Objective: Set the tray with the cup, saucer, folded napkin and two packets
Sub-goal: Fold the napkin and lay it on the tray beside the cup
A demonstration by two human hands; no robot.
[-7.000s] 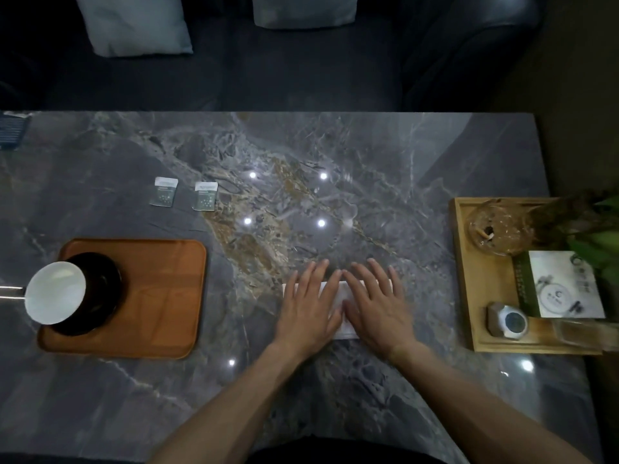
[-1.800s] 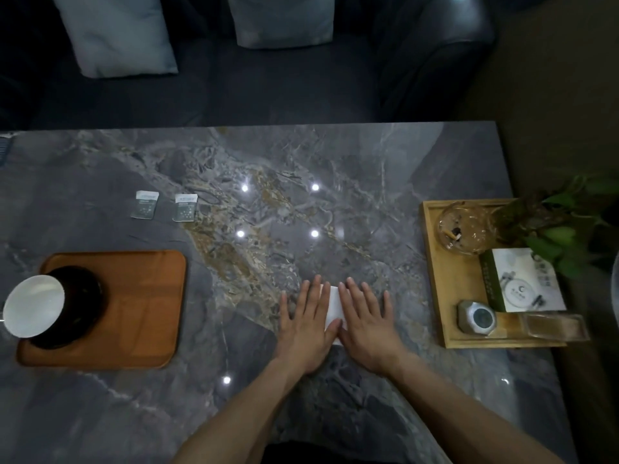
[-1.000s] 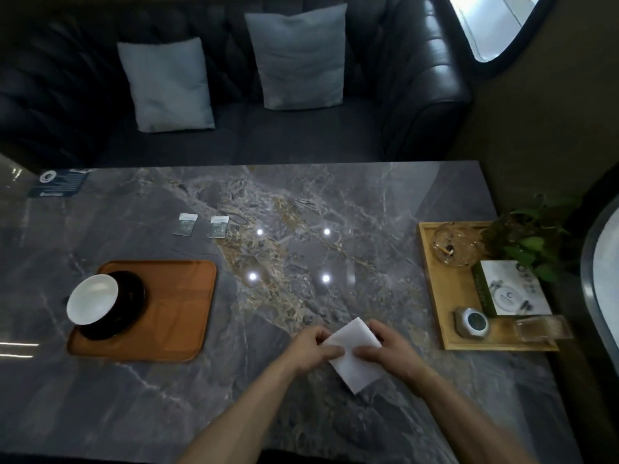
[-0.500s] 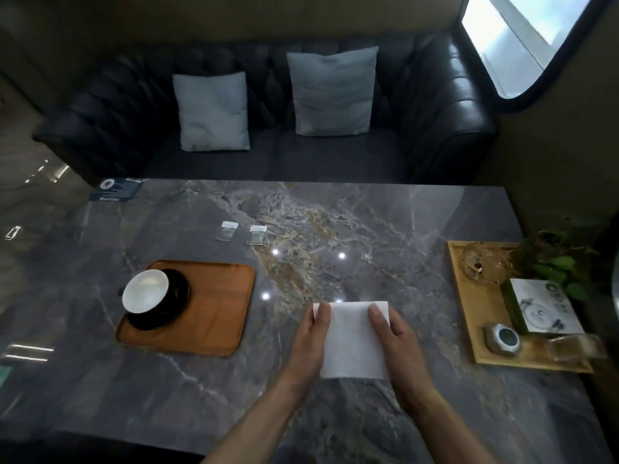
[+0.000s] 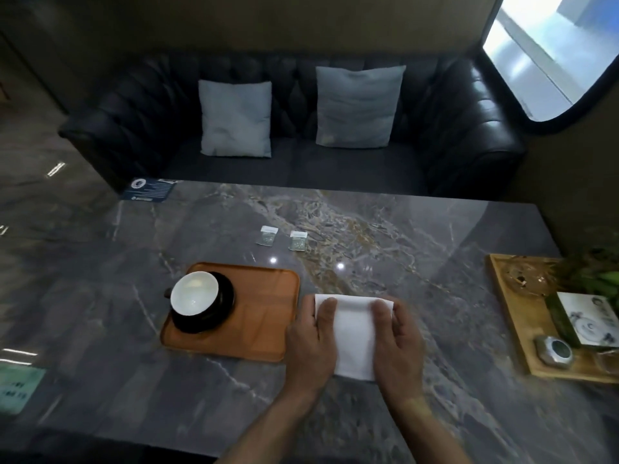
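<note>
Nearest the camera, the folded napkin (image 5: pixel 354 333) is held between the left hand (image 5: pixel 311 346) and the right hand (image 5: pixel 398 343), just right of the tray (image 5: pixel 261 316). Whether it rests on the marble surface (image 5: pixel 435 262) or is lifted slightly cannot be told. A loose fold could spring open if the napkin is carried by one edge only, and a careless sweep leftward could knock the tray's rim.

Each grip is partly closed: the thumbs are laid over the napkin's top near its far corners, with the fingers curled along its side edges, so it is pinched from both sides.

Farther left, the white cup (image 5: pixel 194 294) is seated on the dark saucer (image 5: pixel 214 309) at the tray's left end, the tray's right half being left bare. Beyond the tray, the two packets (image 5: pixel 281 239) are lying side by side on the surface, not yet moved.
</note>
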